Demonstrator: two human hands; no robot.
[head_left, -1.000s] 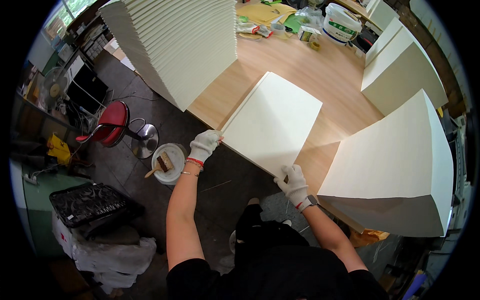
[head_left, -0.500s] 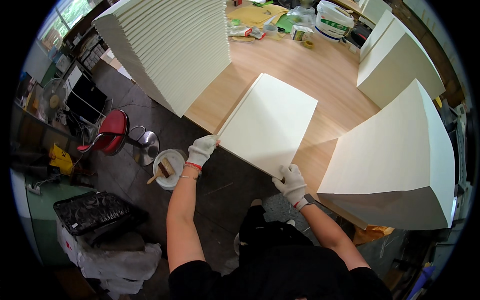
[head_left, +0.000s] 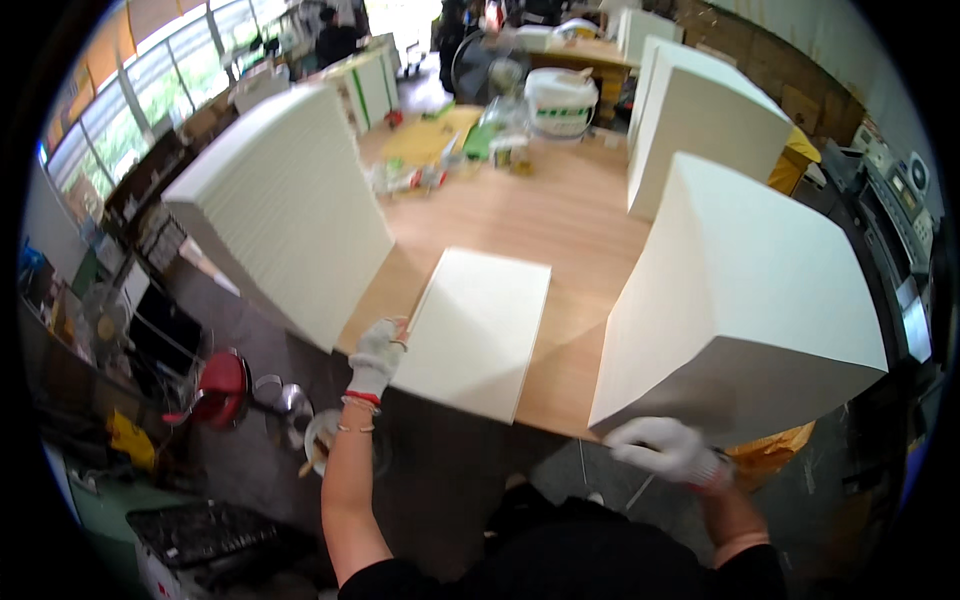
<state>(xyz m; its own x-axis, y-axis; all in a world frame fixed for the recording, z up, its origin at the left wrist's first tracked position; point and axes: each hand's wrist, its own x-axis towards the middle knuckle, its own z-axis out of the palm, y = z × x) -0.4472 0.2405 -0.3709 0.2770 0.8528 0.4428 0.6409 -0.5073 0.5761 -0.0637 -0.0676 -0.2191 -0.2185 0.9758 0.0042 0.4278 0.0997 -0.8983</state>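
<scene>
A thin block of white sheets [head_left: 478, 325] lies flat on the wooden table at its front edge. My left hand [head_left: 377, 355], in a white glove with bare fingertips, holds the block's left edge near the front corner. My gloved right hand [head_left: 665, 450] is off the block and slightly blurred. It hovers by the lower front corner of a tall white paper stack [head_left: 790, 270] on the right, fingers stretched out and thumb apart, with nothing visible in them. Whether it touches that stack I cannot tell.
Another tall, ridged paper stack [head_left: 290, 215] stands at the left, and a further white stack [head_left: 700, 125] at the back right. A white bucket [head_left: 560, 105] and yellow sheets [head_left: 430, 138] are at the back. Below left are a red stool [head_left: 222, 385] and a pail with a brush [head_left: 322, 440].
My right hand has let go of the block's front right corner and moved right to the tall stack. My left hand has shifted along the left edge. The view has tilted up.
</scene>
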